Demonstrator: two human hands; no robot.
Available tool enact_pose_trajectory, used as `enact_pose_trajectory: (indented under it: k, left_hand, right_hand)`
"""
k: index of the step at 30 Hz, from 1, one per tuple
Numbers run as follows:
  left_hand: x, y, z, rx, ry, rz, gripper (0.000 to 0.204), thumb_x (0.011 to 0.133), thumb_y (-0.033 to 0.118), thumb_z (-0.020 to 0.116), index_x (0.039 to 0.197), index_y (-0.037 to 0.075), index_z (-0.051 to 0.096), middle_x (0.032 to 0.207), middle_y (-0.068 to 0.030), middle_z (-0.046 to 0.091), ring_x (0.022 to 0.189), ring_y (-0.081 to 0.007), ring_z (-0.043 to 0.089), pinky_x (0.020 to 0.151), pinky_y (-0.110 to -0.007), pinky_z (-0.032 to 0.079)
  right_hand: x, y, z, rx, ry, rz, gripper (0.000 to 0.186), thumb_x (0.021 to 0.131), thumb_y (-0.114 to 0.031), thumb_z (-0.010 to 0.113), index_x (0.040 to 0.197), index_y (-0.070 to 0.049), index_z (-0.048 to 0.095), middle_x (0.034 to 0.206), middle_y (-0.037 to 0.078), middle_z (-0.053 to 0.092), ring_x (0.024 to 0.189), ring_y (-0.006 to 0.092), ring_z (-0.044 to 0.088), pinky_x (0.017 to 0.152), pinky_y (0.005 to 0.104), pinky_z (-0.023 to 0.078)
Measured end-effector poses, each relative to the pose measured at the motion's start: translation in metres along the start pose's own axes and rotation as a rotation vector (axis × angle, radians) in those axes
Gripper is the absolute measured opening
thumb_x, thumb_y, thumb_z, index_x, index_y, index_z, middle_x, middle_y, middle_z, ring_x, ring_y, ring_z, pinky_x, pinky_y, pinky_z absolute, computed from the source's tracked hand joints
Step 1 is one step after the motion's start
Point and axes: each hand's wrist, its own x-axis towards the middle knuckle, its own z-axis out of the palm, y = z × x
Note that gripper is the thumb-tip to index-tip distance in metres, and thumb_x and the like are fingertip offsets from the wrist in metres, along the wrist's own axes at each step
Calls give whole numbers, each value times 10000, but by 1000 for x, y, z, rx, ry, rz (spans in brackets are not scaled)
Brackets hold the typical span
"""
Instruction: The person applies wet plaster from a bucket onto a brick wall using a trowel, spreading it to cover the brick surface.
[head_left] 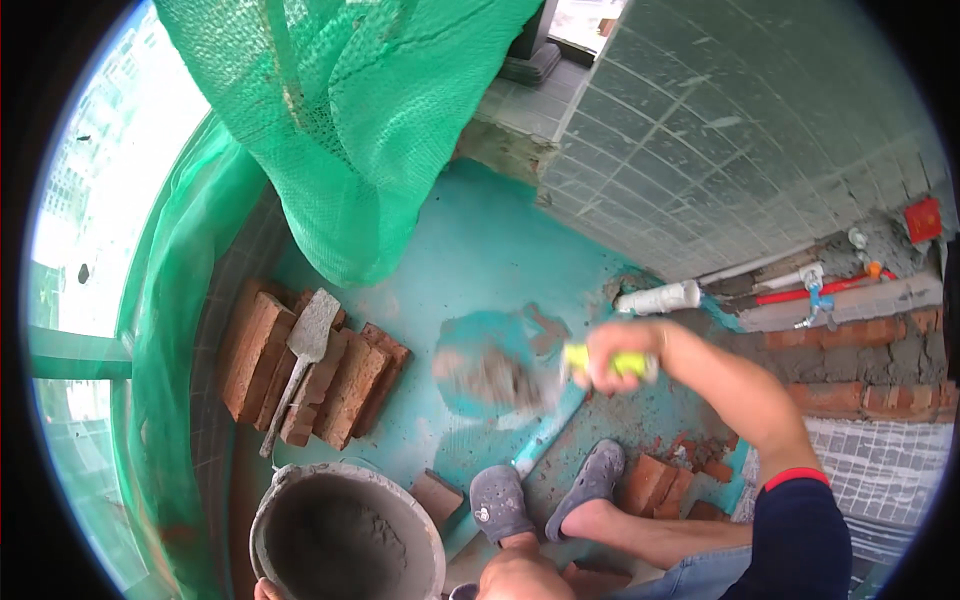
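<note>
My right hand [615, 360] is closed round the yellow-green handle of a trowel [640, 365], held over the teal floor. The blade is smeared by motion beside a blurred grey mass of mortar [500, 377]; I cannot tell whether the mortar is on the blade or the floor. My left hand [268, 589] shows only a few fingertips at the lower edge, gripping the outer rim of a bucket [433, 530] holding wet grey mortar [345, 540]. A mortar-caked long-handled tool [312, 330] leans across stacked red bricks [355, 390] above the bucket.
Green netting [340, 150] hangs along the left and top. A tiled wall [690, 130] rises at upper right, with pipes [660, 298], a tap [815, 300] and brickwork [850, 400] below it. Loose bricks [650, 485] lie beside my sandalled feet [498, 505]. A white pipe [540, 440] runs along the floor.
</note>
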Motion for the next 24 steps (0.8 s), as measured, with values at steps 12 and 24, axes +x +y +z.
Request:
enact_pose_trajectory:
  k: [12, 24]
  left_hand:
    - [9, -19, -11, 107, 30, -111, 417, 966, 322, 509, 1104, -55, 618, 906, -105, 658, 772, -196, 552, 727, -342, 461]
    - [12, -31, -13, 51, 62, -58, 398, 971, 334, 499, 755, 1, 532, 651, -11, 457, 613, -139, 369, 550, -314, 338]
  right_hand:
    - [63, -73, -77, -86, 532, -228, 240, 878, -302, 546, 830, -67, 537, 584, 15, 531, 423, 104, 511, 375, 254, 410]
    - [120, -90, -60, -1220, 1441, -277, 450, 887, -389, 541, 1088, 13, 559, 995, 231, 646, 953, 406, 611, 838, 489, 479]
